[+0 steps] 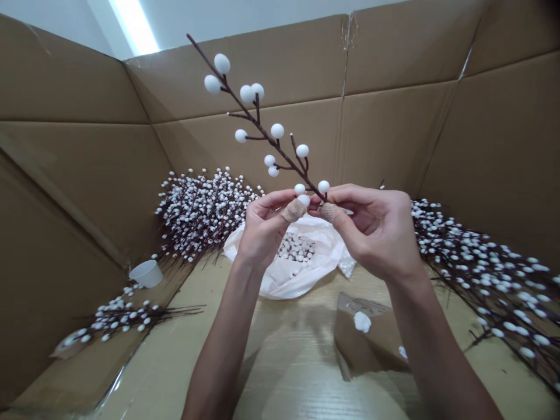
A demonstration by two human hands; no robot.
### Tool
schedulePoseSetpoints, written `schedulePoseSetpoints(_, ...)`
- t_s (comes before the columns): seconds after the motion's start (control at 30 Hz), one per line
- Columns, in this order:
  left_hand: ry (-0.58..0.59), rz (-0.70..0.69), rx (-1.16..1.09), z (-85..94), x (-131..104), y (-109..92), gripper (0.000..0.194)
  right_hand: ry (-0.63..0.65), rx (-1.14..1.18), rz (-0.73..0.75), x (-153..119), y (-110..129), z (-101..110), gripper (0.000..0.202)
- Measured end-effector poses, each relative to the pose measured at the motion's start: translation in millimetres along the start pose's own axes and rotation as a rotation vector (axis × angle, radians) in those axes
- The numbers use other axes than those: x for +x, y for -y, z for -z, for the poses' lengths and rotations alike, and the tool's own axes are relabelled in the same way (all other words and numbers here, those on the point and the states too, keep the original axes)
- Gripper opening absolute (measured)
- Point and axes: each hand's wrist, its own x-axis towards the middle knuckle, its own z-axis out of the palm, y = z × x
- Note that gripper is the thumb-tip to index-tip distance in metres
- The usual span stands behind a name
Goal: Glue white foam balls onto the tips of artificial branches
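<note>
An artificial berry branch (286,156), with a dark brown stem and white balls on short twigs, is raised tilted before me, its far end up to the left. My right hand (376,227) pinches its lower stem between thumb and fingers. Closed in a pinch beside it, my left hand (265,227) has a white ball (303,200) at its fingertips. Another ball sits just above that one. Tan tape wraps both thumbs. At least two twigs end in bare tips. Below the hands lies a white plastic bag (289,286) with many loose white balls inside.
Berry branches are piled at the back left (201,210) and along the right (494,268). A small bunch (125,315) lies front left, near a white cup (146,273) and a tape roll (70,344). Cardboard (367,350) carries a white blob (362,322). Cardboard walls (280,70) surround the table.
</note>
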Motion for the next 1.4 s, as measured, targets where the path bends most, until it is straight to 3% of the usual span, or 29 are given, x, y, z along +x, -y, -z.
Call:
schedulePoseSetpoints(0.47, 0.019, -0.029, 0.009, -3.6, -3, -3, 0.015, -0.011, -0.014, 0.068, -2, -3, -3, 0.013)
schedulePoseSetpoints(0.73, -0.035, -0.079, 0.055, -1.9, -5, -2, 0.016, -0.013, -0.061, 0.147, 0, -8, -2, 0.015)
schedulePoseSetpoints(1.4, -0.051, -0.090, 0.120, -0.2, -4, 2, 0.014, -0.026, -0.082, 0.133, 2, -14, -3, 0.021)
